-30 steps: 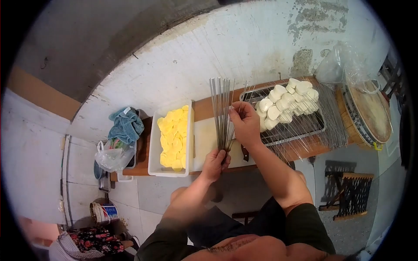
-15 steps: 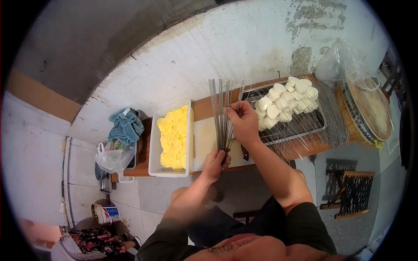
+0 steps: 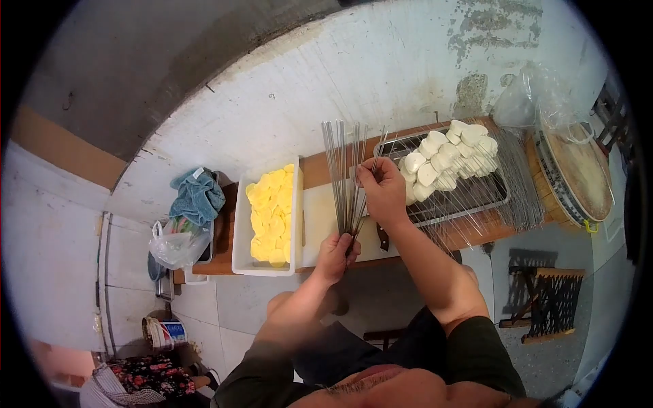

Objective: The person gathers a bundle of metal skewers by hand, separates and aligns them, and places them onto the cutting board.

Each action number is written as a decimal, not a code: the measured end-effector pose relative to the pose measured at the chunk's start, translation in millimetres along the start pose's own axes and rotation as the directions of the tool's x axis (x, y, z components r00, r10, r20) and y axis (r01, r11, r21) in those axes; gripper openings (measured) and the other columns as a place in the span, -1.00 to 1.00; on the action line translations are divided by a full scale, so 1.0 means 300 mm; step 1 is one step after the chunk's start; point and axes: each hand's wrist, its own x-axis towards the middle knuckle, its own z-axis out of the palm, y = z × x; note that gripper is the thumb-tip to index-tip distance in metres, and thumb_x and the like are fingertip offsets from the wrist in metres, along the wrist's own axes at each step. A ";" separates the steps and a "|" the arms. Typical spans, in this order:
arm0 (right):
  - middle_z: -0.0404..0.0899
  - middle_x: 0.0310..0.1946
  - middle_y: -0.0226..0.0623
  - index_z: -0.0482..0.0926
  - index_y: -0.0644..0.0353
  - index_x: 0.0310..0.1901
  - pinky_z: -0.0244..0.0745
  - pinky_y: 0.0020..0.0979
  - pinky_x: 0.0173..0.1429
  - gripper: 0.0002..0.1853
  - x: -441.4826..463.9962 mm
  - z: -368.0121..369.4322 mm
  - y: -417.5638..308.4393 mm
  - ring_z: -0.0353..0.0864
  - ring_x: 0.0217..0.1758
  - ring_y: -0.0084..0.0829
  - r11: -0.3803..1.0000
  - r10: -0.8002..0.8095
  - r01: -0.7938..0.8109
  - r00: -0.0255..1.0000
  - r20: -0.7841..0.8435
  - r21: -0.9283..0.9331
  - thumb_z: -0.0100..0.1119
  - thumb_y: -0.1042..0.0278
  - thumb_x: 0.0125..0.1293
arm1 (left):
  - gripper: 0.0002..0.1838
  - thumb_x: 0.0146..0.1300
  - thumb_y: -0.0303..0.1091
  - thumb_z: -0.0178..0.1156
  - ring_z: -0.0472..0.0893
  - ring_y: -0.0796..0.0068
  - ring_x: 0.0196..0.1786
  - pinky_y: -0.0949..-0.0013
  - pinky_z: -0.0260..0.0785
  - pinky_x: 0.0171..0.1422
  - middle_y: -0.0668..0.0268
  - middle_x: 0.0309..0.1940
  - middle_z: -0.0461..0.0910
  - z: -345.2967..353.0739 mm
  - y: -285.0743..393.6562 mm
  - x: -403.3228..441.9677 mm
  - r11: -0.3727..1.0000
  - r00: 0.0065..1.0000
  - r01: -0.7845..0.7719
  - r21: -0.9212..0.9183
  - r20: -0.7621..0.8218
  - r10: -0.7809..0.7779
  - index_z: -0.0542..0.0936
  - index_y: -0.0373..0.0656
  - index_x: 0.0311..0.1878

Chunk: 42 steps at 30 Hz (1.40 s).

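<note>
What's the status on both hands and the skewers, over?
Left hand gripping metal skewers low down. Right hand pinching at their right side, higher up. Nothing visibly blocking; brown handle close by, right of the skewers.

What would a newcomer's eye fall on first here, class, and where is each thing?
Probably the bright yellow pieces in the white tub, left of centre. Next, the white pieces heaped above the metal tray at right. Between them, the left hand grips a fan of metal skewers.

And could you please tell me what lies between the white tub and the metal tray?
The head view shows a pale board and a knife, with metal skewers held above.
</note>
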 end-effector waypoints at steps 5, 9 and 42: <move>0.53 -0.43 -0.45 0.47 0.24 -0.23 0.40 -0.62 -0.28 -0.93 0.002 0.005 0.011 0.48 -0.40 -0.68 1.000 -0.001 0.001 1.000 -0.003 0.009 0.15 0.50 0.29 | -0.79 0.47 -0.19 -0.07 0.33 0.66 -0.59 0.59 0.14 -0.55 0.37 -0.50 0.50 0.001 0.005 -0.001 0.998 0.999 -0.033 0.050 -0.014 0.033 0.45 -0.10 -0.10; 0.53 -0.43 -0.44 0.47 0.24 -0.22 0.40 -0.62 -0.29 -0.94 -0.005 0.009 -0.021 0.48 -0.40 -0.68 1.000 0.002 -0.002 1.000 0.012 0.006 0.13 0.51 0.30 | -0.79 0.47 -0.19 -0.08 0.32 0.67 -0.61 0.59 0.14 -0.55 0.36 -0.50 0.51 0.005 0.004 -0.007 0.999 0.999 -0.048 0.016 -0.013 0.049 0.45 -0.10 -0.10; 0.54 -0.36 -0.48 0.51 0.29 -0.10 0.40 -0.63 -0.23 -0.80 0.000 0.008 0.003 0.46 -0.36 -0.70 1.000 0.010 -0.009 1.000 -0.029 0.028 0.21 0.49 0.27 | -0.83 0.46 -0.30 -0.10 0.33 0.67 -0.60 0.58 0.16 -0.56 0.36 -0.49 0.51 0.024 0.028 -0.012 0.999 0.997 -0.037 0.032 -0.061 0.039 0.44 -0.14 -0.20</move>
